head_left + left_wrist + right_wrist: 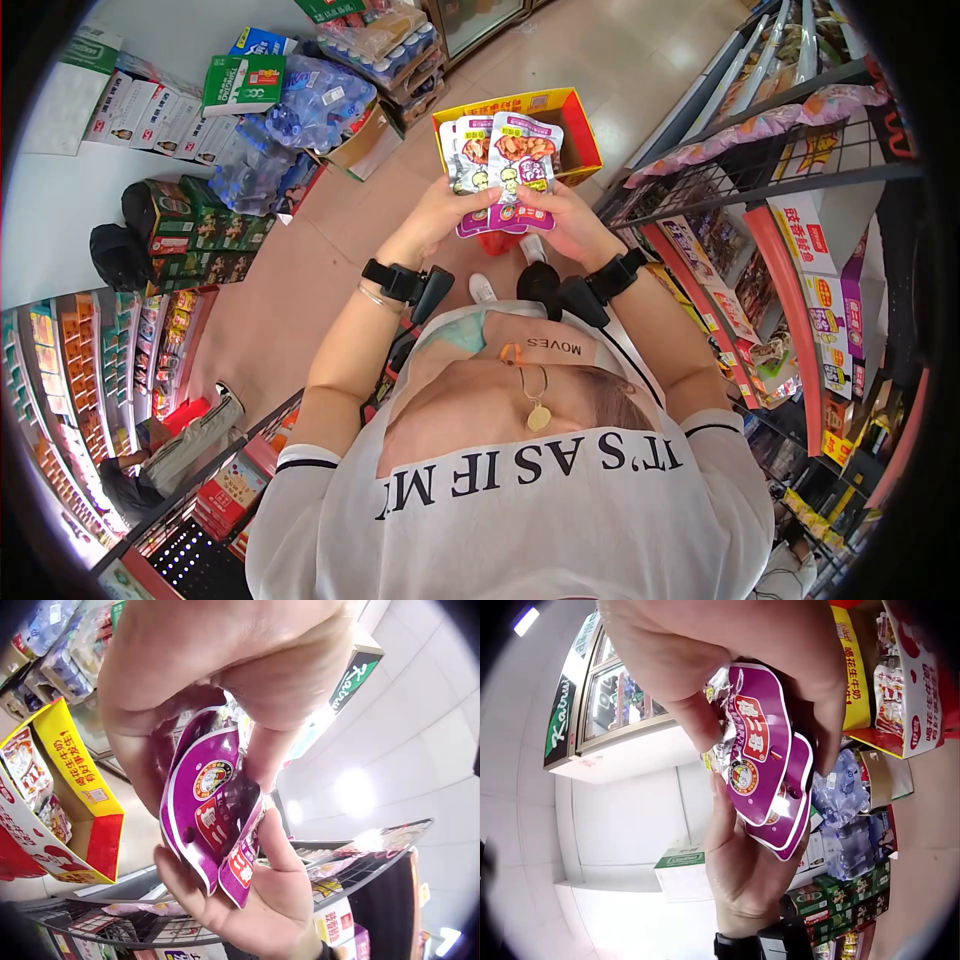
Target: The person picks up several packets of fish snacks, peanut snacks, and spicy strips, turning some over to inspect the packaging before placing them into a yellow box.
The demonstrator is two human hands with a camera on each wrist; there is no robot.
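In the head view, both hands hold a small stack of silver-and-purple snack pouches (pixel 525 150) in front of the body. My left hand (pixel 445 212) grips the left side, its thumb across the printed face. On the other side my right hand (pixel 572 222) pinches the pouches the same way. Purple ends of the pouches (pixel 214 784) poke out between both hands in the left wrist view. The right wrist view shows these purple ends (pixel 757 742) overlapping, with fingers curled behind them. Just beyond the pouches is a yellow-and-red open carton (pixel 585 130).
A shelf rack (pixel 740 190) with packaged goods runs along the right. Wrapped bottle packs (pixel 320 105) and green boxes (pixel 200 230) stand at the left. Another person's legs (pixel 195 445) show at the lower left. The tiled floor (pixel 250 320) lies between.
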